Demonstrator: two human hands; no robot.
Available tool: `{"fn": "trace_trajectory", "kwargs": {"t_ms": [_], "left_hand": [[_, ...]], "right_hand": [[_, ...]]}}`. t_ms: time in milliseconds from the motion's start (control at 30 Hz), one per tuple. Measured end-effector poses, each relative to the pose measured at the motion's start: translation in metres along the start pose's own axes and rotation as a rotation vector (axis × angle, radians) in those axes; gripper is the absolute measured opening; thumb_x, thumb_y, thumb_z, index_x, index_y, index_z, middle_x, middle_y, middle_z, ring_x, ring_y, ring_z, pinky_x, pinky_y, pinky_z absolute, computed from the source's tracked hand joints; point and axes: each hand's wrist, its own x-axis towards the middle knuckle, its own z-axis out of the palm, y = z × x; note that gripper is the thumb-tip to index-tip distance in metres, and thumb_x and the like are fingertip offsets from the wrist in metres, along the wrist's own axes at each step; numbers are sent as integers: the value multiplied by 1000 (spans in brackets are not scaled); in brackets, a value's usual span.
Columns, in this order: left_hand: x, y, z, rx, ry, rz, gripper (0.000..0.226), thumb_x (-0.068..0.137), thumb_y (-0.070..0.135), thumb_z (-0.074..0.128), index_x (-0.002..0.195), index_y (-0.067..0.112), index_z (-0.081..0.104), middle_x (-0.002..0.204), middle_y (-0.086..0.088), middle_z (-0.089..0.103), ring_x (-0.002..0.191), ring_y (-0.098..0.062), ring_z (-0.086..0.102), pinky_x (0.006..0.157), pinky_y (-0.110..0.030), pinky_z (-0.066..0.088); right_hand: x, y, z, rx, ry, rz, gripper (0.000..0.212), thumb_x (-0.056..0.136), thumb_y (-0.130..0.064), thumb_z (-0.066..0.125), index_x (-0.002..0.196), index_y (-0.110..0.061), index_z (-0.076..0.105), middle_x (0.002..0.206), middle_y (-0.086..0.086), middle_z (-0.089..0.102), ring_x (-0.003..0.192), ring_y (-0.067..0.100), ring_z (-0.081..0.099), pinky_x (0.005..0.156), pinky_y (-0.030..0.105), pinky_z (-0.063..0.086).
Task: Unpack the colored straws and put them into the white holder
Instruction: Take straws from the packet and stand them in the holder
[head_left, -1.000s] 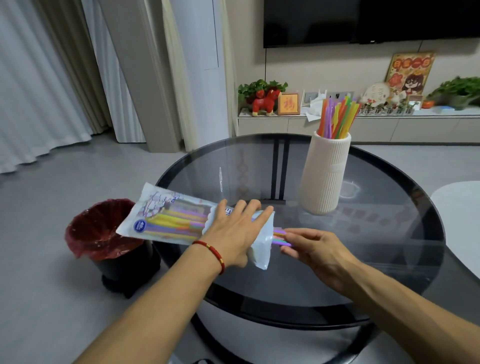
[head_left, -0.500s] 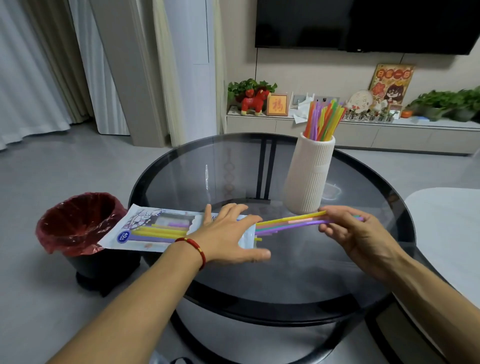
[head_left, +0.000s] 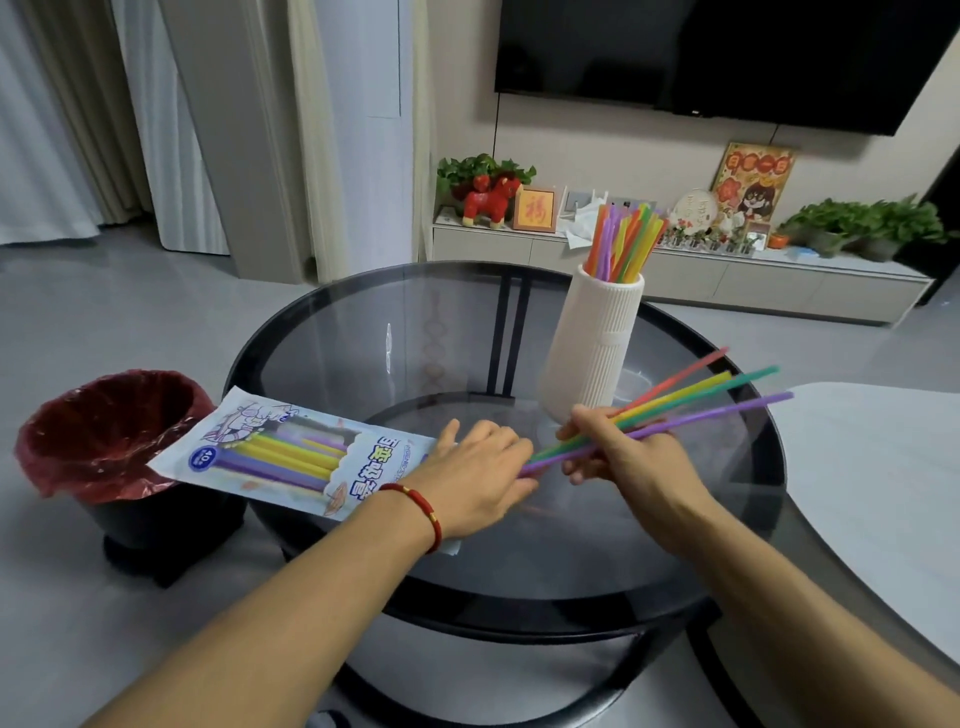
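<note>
My right hand (head_left: 618, 457) grips a small bunch of loose straws (head_left: 691, 397) near their lower ends, fingers curled around them. The bunch fans out up and to the right over the glass tabletop (head_left: 363, 338): a red one, a yellow one, a green one and a purple one show clearly. Their near tips point left, toward my left hand (head_left: 478, 473).

My left hand lies flat, fingers straight, pressing down on the open end of the straw package (head_left: 291, 452). A red cord bracelet (head_left: 421, 512) sits on that wrist. The package lies on the left edge of the tabletop, its far end sticking out over the rim toward the bin (head_left: 109, 441), which stands on the floor with a red liner. Yellow and purple straws are visible inside the package through its clear window.

The white holder (head_left: 597, 343), ribbed and tall, stands upright on the tabletop just behind my right hand. It already carries a bundle of straws in orange, purple, yellow and green, leaning out of its mouth. The ones in my grip are outside it, beside its base.
</note>
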Motion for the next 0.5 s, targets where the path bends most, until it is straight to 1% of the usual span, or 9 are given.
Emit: {"fn": "trace_trajectory", "kwargs": {"t_ms": [33,100,167,233,267,333,400,500], "left_hand": [[-1,-4,1,1,-19,-27,36,100,48,41,124,21,48,131,0,48,131,-21,34,113,-60,21],[-2,-14,1,-5,-59,-76,46,98,50,44,137,25,43,141,1,45,138,-22,29,115,-61,17],[-3,-21,3,-34,-73,-103,47,99,49,43,140,27,43,144,2,46,140,-22,29,116,-61,16],[-3,-22,5,-48,-82,-108,47,99,49,43,141,27,42,144,1,47,139,-23,30,116,-61,16],[-3,-22,6,-46,-87,-106,49,99,49,43,142,27,41,143,0,48,139,-24,29,116,-62,15],[-3,-21,7,-40,-96,-102,51,98,50,43,144,27,38,142,-1,47,140,-24,28,117,-63,13],[-3,-22,7,-26,-94,-95,52,97,51,44,144,29,38,141,-1,47,139,-24,28,116,-63,13],[-3,-21,6,-18,-99,-87,54,96,54,44,144,29,39,140,-1,49,138,-25,30,116,-63,16]], "right_hand": [[1,-8,-4,-72,14,-36,24,101,-18,67,90,1,76,78,21,78,67,28,75,61,30,63],[8,-30,-18,-256,60,-138,21,100,-22,68,87,-8,78,74,13,79,63,24,77,58,27,63],[18,-50,-31,-484,93,-215,20,98,-27,70,85,-15,77,68,4,78,57,17,76,52,19,60],[27,-52,-34,-643,76,-207,18,98,-28,70,85,-16,75,66,3,76,53,11,75,48,15,56],[29,-46,-31,-685,43,-177,17,98,-27,71,88,-15,75,71,3,75,53,9,74,47,14,56],[30,-29,-25,-740,-37,-134,14,98,-23,71,92,-11,74,78,6,75,55,8,75,51,18,60],[33,-16,-25,-790,-88,-162,14,97,-22,73,87,-13,75,75,5,76,57,9,75,56,24,64],[38,-15,-27,-782,-106,-152,12,94,-25,76,83,-20,76,72,2,77,59,10,77,53,20,61]]}}
